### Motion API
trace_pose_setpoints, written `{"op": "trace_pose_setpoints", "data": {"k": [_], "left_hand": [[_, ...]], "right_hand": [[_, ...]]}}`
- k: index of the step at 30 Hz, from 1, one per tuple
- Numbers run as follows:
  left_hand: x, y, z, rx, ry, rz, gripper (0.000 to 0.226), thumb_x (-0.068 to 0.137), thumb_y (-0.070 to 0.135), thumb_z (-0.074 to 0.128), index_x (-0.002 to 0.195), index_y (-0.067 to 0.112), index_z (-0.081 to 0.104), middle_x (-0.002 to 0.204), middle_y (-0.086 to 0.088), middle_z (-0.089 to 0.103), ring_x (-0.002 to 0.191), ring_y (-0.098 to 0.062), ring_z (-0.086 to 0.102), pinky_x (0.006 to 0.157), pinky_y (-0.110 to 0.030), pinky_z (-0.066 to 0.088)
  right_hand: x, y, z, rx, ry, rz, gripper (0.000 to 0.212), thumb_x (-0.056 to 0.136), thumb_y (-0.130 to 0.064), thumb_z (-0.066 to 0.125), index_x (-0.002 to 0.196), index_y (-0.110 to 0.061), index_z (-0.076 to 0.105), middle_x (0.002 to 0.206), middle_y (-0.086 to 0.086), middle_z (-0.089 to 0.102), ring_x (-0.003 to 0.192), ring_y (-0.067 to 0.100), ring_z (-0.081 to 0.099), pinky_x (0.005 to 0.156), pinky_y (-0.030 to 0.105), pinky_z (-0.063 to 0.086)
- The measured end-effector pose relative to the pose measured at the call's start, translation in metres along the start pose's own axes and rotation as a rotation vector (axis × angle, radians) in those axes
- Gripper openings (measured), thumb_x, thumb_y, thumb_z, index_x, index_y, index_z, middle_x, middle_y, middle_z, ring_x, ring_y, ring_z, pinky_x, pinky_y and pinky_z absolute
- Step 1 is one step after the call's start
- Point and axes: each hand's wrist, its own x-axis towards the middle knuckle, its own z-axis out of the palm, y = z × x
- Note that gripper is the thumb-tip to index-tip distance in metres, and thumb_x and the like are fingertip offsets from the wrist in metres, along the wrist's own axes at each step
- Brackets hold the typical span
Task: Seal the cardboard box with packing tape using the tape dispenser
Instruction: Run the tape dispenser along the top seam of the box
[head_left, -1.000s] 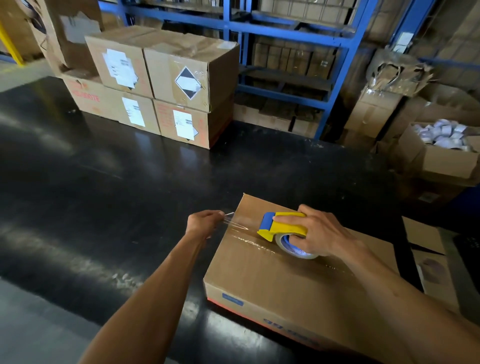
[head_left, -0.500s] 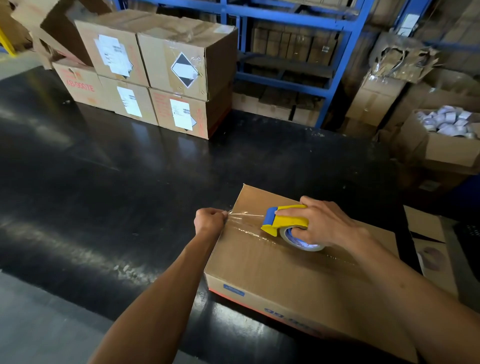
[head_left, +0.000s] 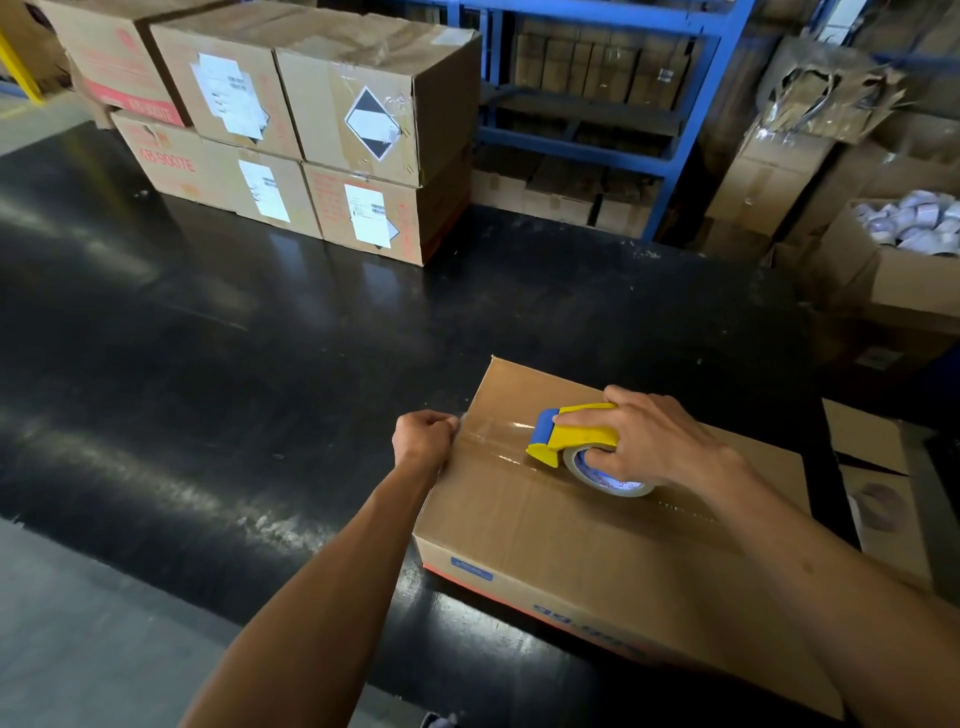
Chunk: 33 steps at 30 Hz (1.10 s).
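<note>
Head view, glossy black table (head_left: 260, 364), blue racking (head_left: 696, 130), left hand (head_left: 423, 436) pinching tape (head_left: 493, 434), right hand (head_left: 649, 441) gripping dispenser (head_left: 576, 436)

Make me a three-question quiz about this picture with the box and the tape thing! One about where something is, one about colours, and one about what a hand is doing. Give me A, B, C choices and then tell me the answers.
1. Where is the tape dispenser?
A. On top of the cardboard box
B. On the blue shelf
C. On the floor

2. What colours is the dispenser?
A. Red and white
B. Yellow and blue
C. All green

3. What is the left hand doing?
A. Lying flat and open on the table
B. Holding a pen
C. Pinching the tape end at the box's edge

Answers:
1. A, the right hand presses it on the box top.
2. B, its body is yellow with a blue front.
3. C, the fingers are closed on the clear tape at the box's edge.
</note>
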Motion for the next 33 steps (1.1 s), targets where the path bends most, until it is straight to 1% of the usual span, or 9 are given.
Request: {"op": "trace_pose_setpoints", "data": {"k": [3,5,7,9,11,14,19,24,33], "left_hand": [[-0.004,-0.004,0.001,-0.002,0.013,-0.013,0.010,0.091,0.025,0.072,0.089,0.018,0.079,0.091,-0.005,0.076,0.083,-0.020,0.069,0.083,-0.039,0.060],[-0.008,-0.006,0.000,0.010,0.021,0.000,0.021,0.092,0.031,0.071,0.106,0.017,0.077,0.106,-0.008,0.075,0.090,-0.020,0.068,0.087,-0.038,0.057],[-0.012,-0.009,-0.001,0.168,0.060,0.028,0.061,0.091,0.044,0.070,0.143,0.016,0.053,0.133,-0.012,0.061,0.113,-0.028,0.062,0.097,-0.042,0.050],[-0.017,-0.011,-0.004,0.371,0.127,0.156,0.082,0.093,0.049,0.065,0.157,0.016,0.026,0.147,-0.016,0.042,0.131,-0.034,0.047,0.102,-0.048,0.044],[-0.022,-0.013,-0.003,0.509,0.141,0.459,0.070,0.100,0.038,0.056,0.158,0.015,0.024,0.155,-0.017,0.034,0.140,-0.035,0.036,0.109,-0.049,0.040],[-0.029,-0.017,0.008,0.700,-0.109,0.738,0.061,0.107,0.036,0.040,0.160,0.015,0.018,0.168,-0.012,0.011,0.153,-0.031,0.017,0.122,-0.044,0.024],[-0.025,-0.025,0.012,0.903,-0.330,0.604,0.070,0.104,0.058,0.017,0.162,0.024,0.000,0.169,-0.001,-0.013,0.152,-0.028,0.021,0.113,-0.044,0.038],[-0.030,-0.025,0.009,1.166,-0.260,0.906,0.087,0.094,0.073,0.001,0.160,0.018,-0.006,0.165,-0.011,-0.023,0.152,-0.027,-0.021,0.121,-0.043,-0.017],[-0.018,-0.034,0.010,1.272,-0.371,0.974,0.097,0.094,0.079,0.014,0.159,0.011,-0.007,0.167,-0.008,-0.016,0.152,-0.023,-0.020,0.124,-0.039,-0.013]], "right_hand": [[0.002,-0.003,0.001,-0.013,-0.003,-0.005,0.057,0.088,-0.060,0.050,0.142,-0.052,0.036,0.098,-0.007,0.038,0.079,0.015,0.048,0.056,0.022,0.029],[0.002,-0.003,0.002,-0.018,0.001,-0.003,0.056,0.088,-0.060,0.050,0.142,-0.052,0.037,0.099,-0.008,0.037,0.079,0.014,0.047,0.054,0.020,0.026],[0.001,-0.002,0.002,-0.010,0.005,-0.002,0.056,0.088,-0.059,0.050,0.142,-0.052,0.036,0.099,-0.008,0.036,0.079,0.013,0.047,0.055,0.020,0.028],[0.001,-0.002,0.003,-0.001,0.002,-0.006,0.057,0.088,-0.059,0.050,0.143,-0.052,0.035,0.100,-0.008,0.037,0.080,0.013,0.048,0.058,0.022,0.031],[0.002,-0.002,0.004,0.003,0.004,-0.005,0.056,0.087,-0.059,0.050,0.142,-0.053,0.036,0.099,-0.008,0.039,0.079,0.014,0.049,0.059,0.023,0.033],[0.003,-0.001,0.002,0.006,0.015,0.002,0.056,0.086,-0.059,0.052,0.140,-0.054,0.039,0.096,-0.008,0.038,0.076,0.015,0.047,0.056,0.023,0.029],[0.003,0.001,0.004,-0.001,0.011,-0.004,0.056,0.087,-0.059,0.051,0.140,-0.053,0.038,0.098,-0.008,0.039,0.077,0.015,0.047,0.056,0.022,0.029],[0.006,0.003,0.004,0.027,-0.015,0.008,0.055,0.087,-0.057,0.053,0.141,-0.050,0.040,0.098,-0.007,0.041,0.081,0.015,0.050,0.062,0.025,0.036],[0.016,-0.004,-0.004,-0.020,-0.103,-0.024,0.054,0.086,-0.063,0.050,0.139,-0.055,0.042,0.097,-0.008,0.038,0.083,0.015,0.043,0.066,0.028,0.032]]}}
